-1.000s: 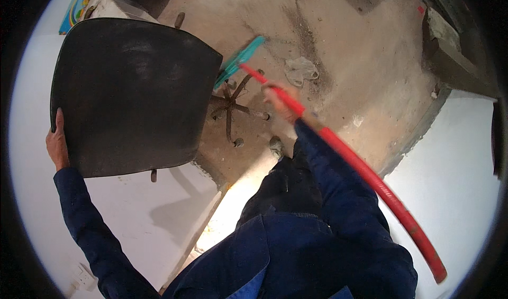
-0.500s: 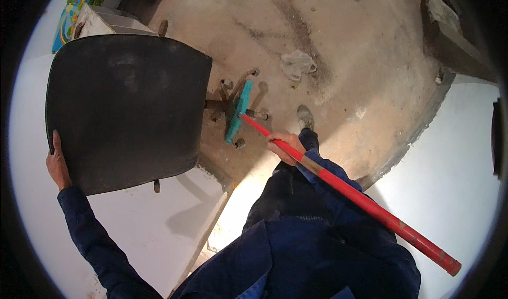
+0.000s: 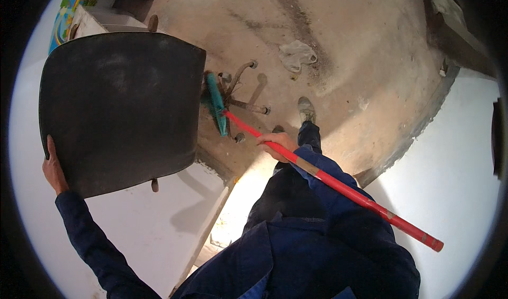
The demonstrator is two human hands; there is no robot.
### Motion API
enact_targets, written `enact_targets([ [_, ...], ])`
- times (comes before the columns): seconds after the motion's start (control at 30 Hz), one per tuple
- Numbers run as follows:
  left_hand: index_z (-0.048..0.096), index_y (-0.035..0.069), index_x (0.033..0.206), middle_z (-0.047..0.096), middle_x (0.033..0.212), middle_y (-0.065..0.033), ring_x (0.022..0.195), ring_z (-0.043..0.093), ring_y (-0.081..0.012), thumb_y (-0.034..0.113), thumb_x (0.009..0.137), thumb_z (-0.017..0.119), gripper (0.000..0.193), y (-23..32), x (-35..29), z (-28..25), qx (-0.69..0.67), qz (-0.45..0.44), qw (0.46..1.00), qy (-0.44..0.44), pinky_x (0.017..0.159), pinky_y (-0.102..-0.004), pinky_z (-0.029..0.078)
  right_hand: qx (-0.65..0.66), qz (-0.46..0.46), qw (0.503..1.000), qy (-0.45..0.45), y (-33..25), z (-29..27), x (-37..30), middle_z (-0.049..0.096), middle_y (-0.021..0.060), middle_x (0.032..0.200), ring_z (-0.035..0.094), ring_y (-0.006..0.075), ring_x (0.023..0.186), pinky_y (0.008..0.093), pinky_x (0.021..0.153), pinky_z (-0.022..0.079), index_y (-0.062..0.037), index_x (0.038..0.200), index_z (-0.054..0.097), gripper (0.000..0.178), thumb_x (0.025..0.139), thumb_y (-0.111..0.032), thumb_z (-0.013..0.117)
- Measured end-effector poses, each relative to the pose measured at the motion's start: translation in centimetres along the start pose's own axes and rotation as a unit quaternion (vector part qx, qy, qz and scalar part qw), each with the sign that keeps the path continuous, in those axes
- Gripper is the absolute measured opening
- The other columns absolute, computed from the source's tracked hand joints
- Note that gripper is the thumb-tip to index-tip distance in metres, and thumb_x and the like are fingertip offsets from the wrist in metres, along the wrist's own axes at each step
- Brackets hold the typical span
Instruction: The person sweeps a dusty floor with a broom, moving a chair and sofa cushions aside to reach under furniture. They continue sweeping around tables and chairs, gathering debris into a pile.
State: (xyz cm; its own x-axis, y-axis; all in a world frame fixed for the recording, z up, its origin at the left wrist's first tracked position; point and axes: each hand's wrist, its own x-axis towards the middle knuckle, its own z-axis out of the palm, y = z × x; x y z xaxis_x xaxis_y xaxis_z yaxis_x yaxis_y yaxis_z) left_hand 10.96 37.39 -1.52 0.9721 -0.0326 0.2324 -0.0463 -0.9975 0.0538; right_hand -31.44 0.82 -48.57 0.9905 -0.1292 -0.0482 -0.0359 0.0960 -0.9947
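My left hand (image 3: 54,170) is closed on the left edge of the black office chair (image 3: 124,108), its thumb lying on the large dark panel. The chair's wheeled base (image 3: 243,104) shows to the right of that panel, its legs spread on the floor. My right hand (image 3: 279,145) is wrapped round the red handle of a broom (image 3: 338,182), which slants across my body. The broom's teal head (image 3: 216,103) is among the base legs, close to the panel's right edge. Its bristles are mostly hidden.
A crumpled whitish plastic bag (image 3: 298,56) lies on the dusty floor (image 3: 365,55) beside a dark streak of dirt (image 3: 293,7). My shoe (image 3: 306,110) is below it. White walls (image 3: 444,156) rise at right and lower left. Furniture (image 3: 455,39) stands at the far right.
The broom head has moved left, in among the chair's legs, and its handle has shifted left with my right hand. The chair panel has moved slightly left with my left hand still on it.
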Motion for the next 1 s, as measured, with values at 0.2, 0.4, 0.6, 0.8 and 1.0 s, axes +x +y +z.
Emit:
enact_targets([
  [0.2,0.066,0.002,0.122,0.070,0.104,-0.0187,0.097,0.069,-0.0300,0.080,0.085,0.040,0.090,2.0,-1.0,0.4,0.070,0.025,0.997,0.024,0.099,-0.0390,0.046,-0.002,0.135,0.986,0.099,-2.1,-2.6,-2.9,0.064,0.0065,0.079,0.059,0.0110,0.067,0.0249,0.063,0.048,-0.0043,0.103,0.067,0.018,0.088,-0.015,0.069],
  [0.4,0.066,0.003,0.123,0.069,0.107,-0.0190,0.099,0.068,-0.0317,0.079,0.086,0.039,0.089,2.0,-1.1,0.3,0.095,0.011,0.995,0.023,0.100,-0.0393,0.045,0.014,0.118,0.987,0.113,-6.0,-1.9,-0.4,0.065,0.0080,0.079,0.060,0.0119,0.071,0.0277,0.066,0.049,-0.0054,0.101,0.066,0.019,0.088,-0.019,0.068],
  [0.6,0.065,0.001,0.123,0.068,0.111,-0.0196,0.101,0.067,-0.0343,0.082,0.083,0.041,0.094,3.4,-1.5,1.0,0.024,0.012,0.999,0.040,0.102,-0.0430,0.044,0.083,0.127,0.985,0.079,-4.0,-0.8,3.2,0.065,0.0084,0.082,0.061,0.0144,0.075,0.0296,0.072,0.049,-0.0057,0.101,0.066,0.018,0.088,-0.018,0.067],
  [0.8,0.067,0.002,0.121,0.069,0.107,-0.0198,0.101,0.067,-0.0312,0.080,0.084,0.044,0.089,1.9,-1.9,0.6,0.044,-0.070,0.995,0.064,0.098,-0.0385,0.046,0.019,0.119,0.990,0.072,-2.9,-3.0,-1.6,0.065,0.0016,0.079,0.058,0.0090,0.070,0.0252,0.065,0.048,-0.0051,0.100,0.067,0.015,0.088,-0.015,0.069],
  [1.0,0.067,-0.003,0.117,0.071,0.101,-0.0180,0.095,0.066,-0.0248,0.071,0.086,0.054,0.082,2.5,-5.0,0.9,0.010,-0.052,0.996,0.075,0.089,-0.0357,0.048,0.072,0.134,0.973,0.174,-7.2,-4.8,2.0,0.066,0.0025,0.078,0.061,0.0077,0.070,0.0236,0.067,0.050,-0.0010,0.097,0.067,0.017,0.088,-0.015,0.068],
])
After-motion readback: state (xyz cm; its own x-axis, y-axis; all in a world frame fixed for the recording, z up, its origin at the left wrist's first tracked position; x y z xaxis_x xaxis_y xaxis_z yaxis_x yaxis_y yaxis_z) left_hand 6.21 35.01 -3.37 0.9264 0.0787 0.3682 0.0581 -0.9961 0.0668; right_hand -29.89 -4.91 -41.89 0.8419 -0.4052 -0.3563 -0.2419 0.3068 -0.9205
